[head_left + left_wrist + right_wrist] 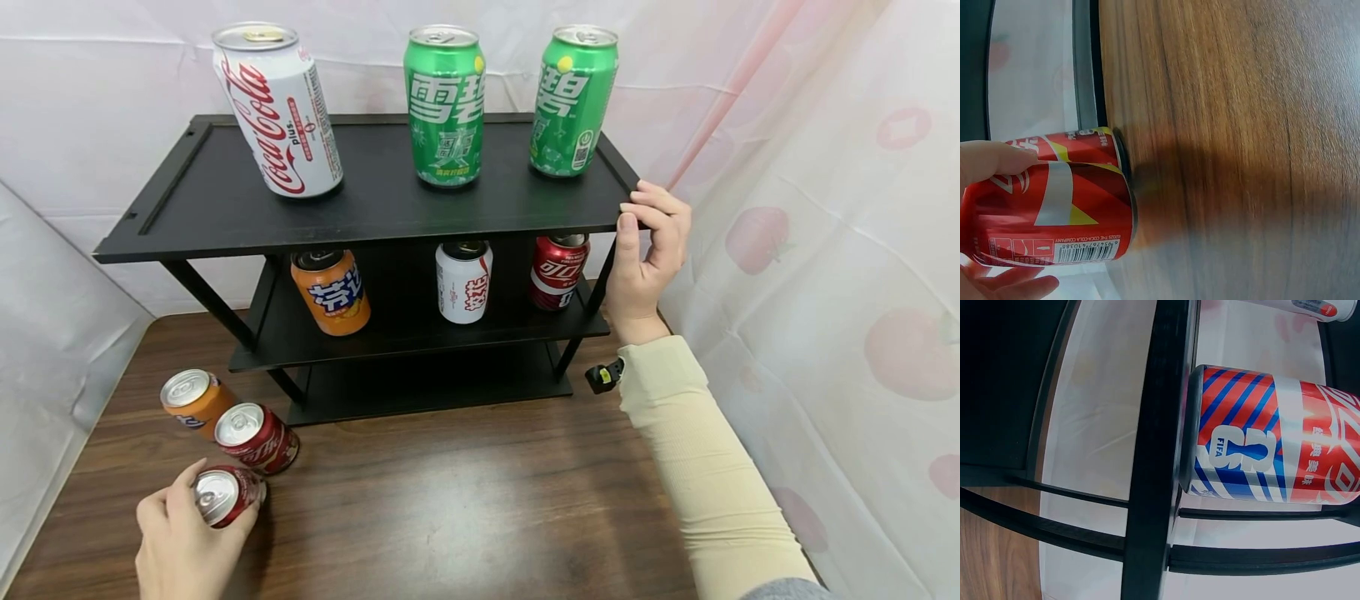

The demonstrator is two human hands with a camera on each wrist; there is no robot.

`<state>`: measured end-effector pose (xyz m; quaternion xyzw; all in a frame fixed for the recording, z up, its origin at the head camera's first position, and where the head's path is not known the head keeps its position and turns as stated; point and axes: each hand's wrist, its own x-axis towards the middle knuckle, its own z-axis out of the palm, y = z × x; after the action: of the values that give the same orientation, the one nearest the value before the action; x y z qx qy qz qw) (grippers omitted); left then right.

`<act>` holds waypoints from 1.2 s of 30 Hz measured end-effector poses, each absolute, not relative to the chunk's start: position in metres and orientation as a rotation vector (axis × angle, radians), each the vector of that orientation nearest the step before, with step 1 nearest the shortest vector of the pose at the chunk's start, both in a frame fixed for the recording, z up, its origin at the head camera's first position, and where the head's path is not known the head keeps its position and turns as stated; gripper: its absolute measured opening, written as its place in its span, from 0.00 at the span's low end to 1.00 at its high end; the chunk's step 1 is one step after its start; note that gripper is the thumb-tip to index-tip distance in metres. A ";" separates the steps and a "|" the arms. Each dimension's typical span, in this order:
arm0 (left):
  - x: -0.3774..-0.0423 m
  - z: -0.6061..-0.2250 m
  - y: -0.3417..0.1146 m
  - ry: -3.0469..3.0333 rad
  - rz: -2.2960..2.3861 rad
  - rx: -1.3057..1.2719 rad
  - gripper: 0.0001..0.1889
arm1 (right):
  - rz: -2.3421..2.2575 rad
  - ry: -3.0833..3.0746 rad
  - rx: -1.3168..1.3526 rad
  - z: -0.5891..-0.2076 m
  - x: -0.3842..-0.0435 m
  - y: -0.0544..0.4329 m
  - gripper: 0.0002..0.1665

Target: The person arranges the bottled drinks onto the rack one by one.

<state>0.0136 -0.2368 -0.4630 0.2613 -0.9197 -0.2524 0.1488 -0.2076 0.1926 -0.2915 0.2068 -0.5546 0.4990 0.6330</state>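
My left hand (183, 537) holds a red Coca-Cola can (238, 493) on the wooden table at the lower left, thumb on one side and fingers on the other. In the left wrist view this can (1054, 206) shows its barcode, with another red can right behind it. That second red can (258, 439) and an orange Fanta can (201, 404) stand farther back. At the right, my right hand (651, 250) grips the front right corner of the black three-tier shelf (375, 221), fingers over the top board's edge. The right wrist view has a red can (1247, 437) on a shelf board.
The top board bears a white Coca-Cola can (281, 117) and two green Sprite cans (446, 108). On the middle board stand an orange can (332, 296), a white can (463, 287) and a red can (558, 271). White curtains (825, 250) hang around the table (465, 500).
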 end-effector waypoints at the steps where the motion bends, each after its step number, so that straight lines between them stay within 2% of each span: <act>1: 0.014 -0.462 -0.236 -2.654 -0.728 0.764 0.44 | 1.141 -1.269 0.472 -0.292 -0.208 0.193 0.24; 11: 0.013 -0.456 -0.230 -2.683 -0.744 0.780 0.45 | 1.138 -1.268 0.474 -0.292 -0.208 0.193 0.24; 36: 0.007 -0.461 -0.202 -2.717 -0.683 0.471 0.41 | 1.140 -1.276 0.480 -0.292 -0.208 0.193 0.26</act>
<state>0.0069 -0.2022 -0.4608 0.1639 -0.9456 -0.2377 0.1500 -0.2082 0.1929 -0.2924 0.2097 -0.5572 0.4981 0.6304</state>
